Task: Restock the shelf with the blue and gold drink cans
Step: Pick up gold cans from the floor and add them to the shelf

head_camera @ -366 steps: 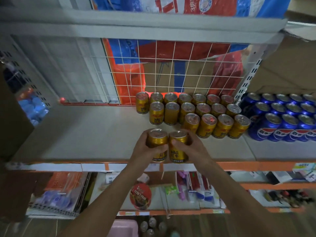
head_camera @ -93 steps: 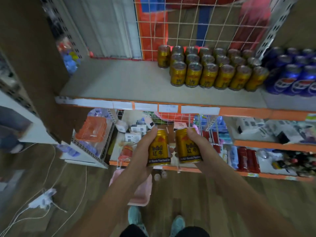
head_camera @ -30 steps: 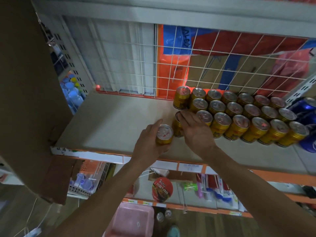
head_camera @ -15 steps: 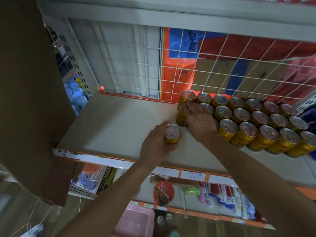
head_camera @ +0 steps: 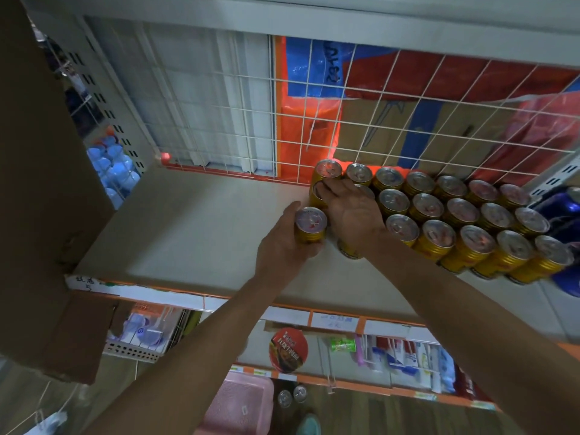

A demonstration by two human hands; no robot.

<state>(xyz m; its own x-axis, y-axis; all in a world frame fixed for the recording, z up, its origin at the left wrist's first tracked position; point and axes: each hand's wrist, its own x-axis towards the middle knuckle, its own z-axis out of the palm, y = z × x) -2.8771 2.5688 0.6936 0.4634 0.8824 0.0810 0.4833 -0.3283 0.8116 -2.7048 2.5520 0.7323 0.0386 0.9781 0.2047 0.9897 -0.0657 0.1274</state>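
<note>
Gold can is held tight in left hand, on shelf just beside the rows | second can has been pushed back into line, with right hand laid flat on it | one gap filled, one can left to be slid in.

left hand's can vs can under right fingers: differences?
The left hand grips the held can round its side; the right hand lies atop the touched can. The held can stands nearer the shelf front; the touched can sits in the second row of stocked cans. Both gold, upright.
</note>
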